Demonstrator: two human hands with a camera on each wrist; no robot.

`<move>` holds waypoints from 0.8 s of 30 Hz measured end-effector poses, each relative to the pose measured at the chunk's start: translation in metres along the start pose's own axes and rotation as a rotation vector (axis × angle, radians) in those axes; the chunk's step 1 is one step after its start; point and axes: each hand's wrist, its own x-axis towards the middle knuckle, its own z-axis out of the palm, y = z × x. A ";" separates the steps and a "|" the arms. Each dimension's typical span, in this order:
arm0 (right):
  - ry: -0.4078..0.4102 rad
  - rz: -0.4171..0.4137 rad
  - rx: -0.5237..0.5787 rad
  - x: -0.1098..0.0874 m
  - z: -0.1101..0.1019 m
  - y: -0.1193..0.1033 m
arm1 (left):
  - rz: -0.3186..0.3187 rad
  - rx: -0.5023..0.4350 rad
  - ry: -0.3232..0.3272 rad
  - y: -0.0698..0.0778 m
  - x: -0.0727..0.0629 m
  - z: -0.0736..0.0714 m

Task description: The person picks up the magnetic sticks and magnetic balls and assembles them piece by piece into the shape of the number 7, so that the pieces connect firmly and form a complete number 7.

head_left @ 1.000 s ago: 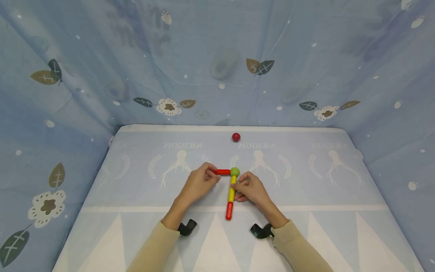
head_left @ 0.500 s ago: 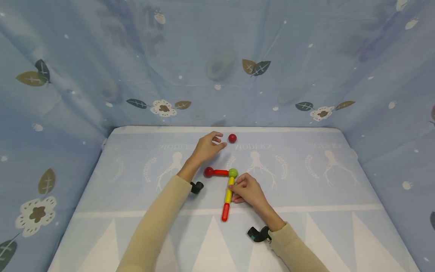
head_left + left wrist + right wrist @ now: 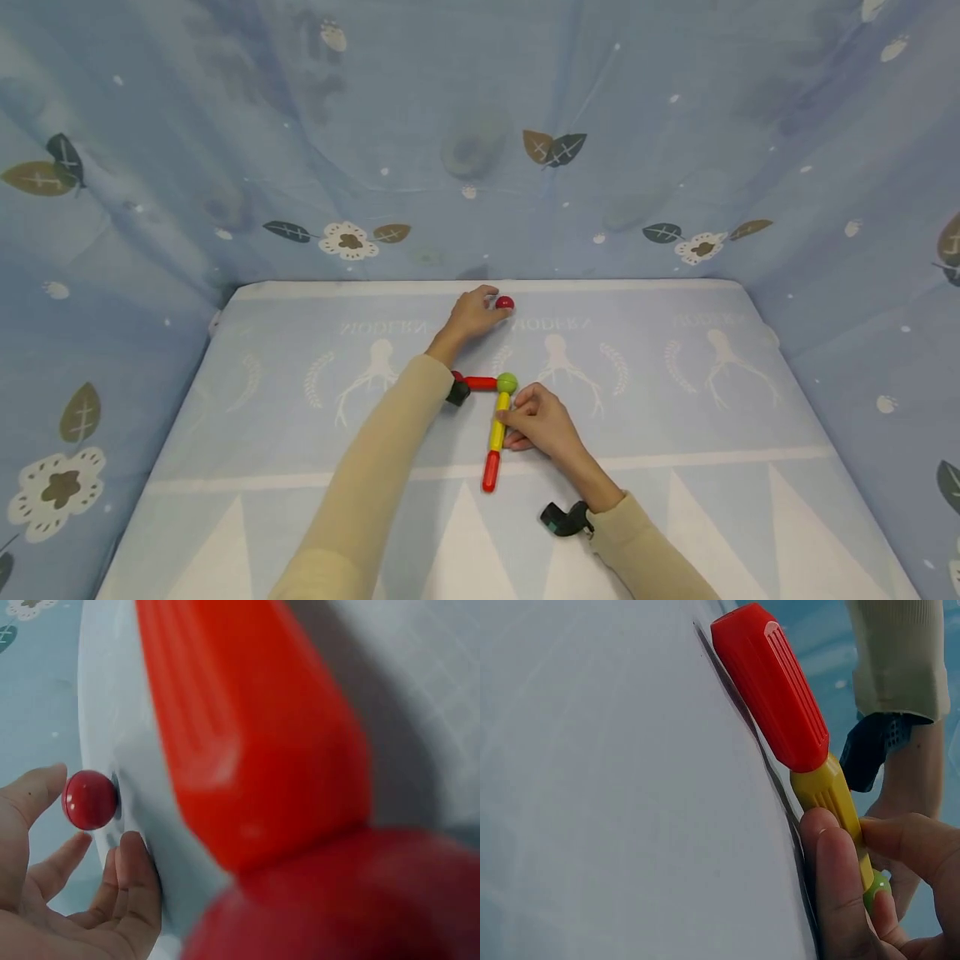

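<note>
My left hand (image 3: 471,315) reaches to the far side of the table, with thumb and fingers spread about a loose red ball (image 3: 505,302). In the left wrist view, the thumb and a fingertip lie right at that ball's edge. My right hand (image 3: 546,423) pinches a yellow rod (image 3: 829,787) between thumb and fingers. A red rod (image 3: 491,472) continues from the yellow rod's near end, and a green ball (image 3: 507,383) caps its far end. From the green ball another red rod (image 3: 481,384) runs left to a second red ball (image 3: 337,907), partly hidden by my left wrist in the head view.
A pale blue patterned cloth covers the table (image 3: 660,400). Blue printed fabric (image 3: 420,150) hangs behind it and along both sides. Black wrist cameras (image 3: 564,518) are worn on both wrists; the left forearm passes close by the joined rods.
My left hand has let go of the joined pieces' left end and moved away from me to the loose red ball. My right hand keeps its pinch on the yellow rod.
</note>
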 end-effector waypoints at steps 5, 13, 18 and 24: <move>-0.017 -0.014 0.003 -0.004 -0.001 -0.006 | 0.006 0.076 0.026 0.005 0.000 0.004; -0.033 -0.012 -0.008 -0.003 -0.001 -0.007 | -0.009 0.132 0.054 0.006 -0.003 0.007; -0.018 -0.020 -0.016 -0.004 -0.001 -0.006 | -0.001 0.105 0.043 0.009 -0.005 0.004; -0.018 -0.014 -0.016 -0.004 -0.001 -0.006 | 0.003 0.035 0.014 0.016 -0.024 -0.005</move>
